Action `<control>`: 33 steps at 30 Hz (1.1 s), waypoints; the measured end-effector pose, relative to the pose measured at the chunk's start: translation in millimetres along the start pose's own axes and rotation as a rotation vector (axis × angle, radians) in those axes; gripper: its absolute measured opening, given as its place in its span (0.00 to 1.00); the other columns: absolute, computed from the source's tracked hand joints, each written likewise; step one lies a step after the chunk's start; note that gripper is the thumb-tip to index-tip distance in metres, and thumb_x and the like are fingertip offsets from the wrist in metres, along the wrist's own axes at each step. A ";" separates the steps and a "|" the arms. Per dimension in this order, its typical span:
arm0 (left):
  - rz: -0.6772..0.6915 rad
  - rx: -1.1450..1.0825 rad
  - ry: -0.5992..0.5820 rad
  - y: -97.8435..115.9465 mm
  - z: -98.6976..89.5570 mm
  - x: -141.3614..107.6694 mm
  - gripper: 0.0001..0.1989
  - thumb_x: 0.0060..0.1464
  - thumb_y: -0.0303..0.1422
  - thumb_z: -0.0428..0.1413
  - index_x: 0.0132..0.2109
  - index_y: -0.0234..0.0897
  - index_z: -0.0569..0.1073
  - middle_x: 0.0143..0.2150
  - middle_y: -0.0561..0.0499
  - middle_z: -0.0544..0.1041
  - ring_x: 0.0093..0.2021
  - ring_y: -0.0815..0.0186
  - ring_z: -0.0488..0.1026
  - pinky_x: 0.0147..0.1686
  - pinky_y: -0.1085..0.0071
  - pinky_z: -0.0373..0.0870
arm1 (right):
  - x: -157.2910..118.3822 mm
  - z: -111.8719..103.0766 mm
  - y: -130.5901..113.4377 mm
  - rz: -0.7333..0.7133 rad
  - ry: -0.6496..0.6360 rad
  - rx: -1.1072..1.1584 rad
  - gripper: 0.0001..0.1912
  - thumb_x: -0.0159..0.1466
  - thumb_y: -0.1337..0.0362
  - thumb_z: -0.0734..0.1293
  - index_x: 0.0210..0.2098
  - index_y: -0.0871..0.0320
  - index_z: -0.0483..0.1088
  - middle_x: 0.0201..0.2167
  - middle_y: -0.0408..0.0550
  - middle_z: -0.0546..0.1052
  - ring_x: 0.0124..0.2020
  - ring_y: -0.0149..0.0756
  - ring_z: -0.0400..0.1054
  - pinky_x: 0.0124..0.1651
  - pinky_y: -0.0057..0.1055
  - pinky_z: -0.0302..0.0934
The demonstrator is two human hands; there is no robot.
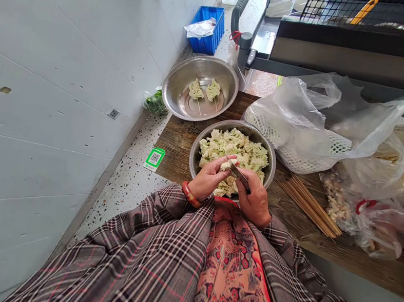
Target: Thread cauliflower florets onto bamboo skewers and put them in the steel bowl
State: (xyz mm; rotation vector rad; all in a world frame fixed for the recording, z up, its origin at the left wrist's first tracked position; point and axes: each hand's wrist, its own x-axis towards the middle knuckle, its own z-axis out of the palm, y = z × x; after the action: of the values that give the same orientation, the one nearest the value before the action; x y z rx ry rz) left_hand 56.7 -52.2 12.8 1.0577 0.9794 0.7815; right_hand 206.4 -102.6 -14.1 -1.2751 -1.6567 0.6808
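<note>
My left hand point(208, 180) is closed on a small cauliflower floret point(227, 164), held over the near part of a steel bowl point(269, 169). In my right hand point(255, 200) is a knife point(240, 175), its dark blade reaching left to the floret. Many cut cauliflower pieces point(254, 152) fill the bowl beneath both hands. Behind it on the left, a wider steel basin point(168, 94) holds two cauliflower pieces on skewers point(213, 90). A bundle of thin wooden skewers point(313, 207) lies on the wooden table to my right.
White plastic bags point(292, 102) cover a white perforated basket point(298, 155) at the right, with more filled bags point(380, 224) nearby. A blue crate point(211, 38) stands behind the basin. Bagged greens point(156, 102) and a green QR card point(154, 159) are near the left wall point(59, 94).
</note>
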 end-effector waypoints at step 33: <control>-0.039 0.085 -0.181 -2.5 -10.6 6.3 0.23 0.52 0.38 0.57 0.54 0.33 0.71 0.53 0.43 0.73 0.54 0.58 0.67 0.56 0.63 0.59 | -0.6 0.8 -0.7 -0.027 0.051 -0.043 0.09 0.67 0.63 0.59 0.43 0.56 0.69 0.37 0.49 0.73 0.40 0.36 0.69 0.42 0.33 0.65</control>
State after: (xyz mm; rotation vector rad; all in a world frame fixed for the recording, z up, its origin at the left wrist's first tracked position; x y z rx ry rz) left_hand 49.5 -43.8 6.8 1.1587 0.8824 0.6052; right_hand 205.4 -103.3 -14.1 -1.2879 -1.6516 0.5946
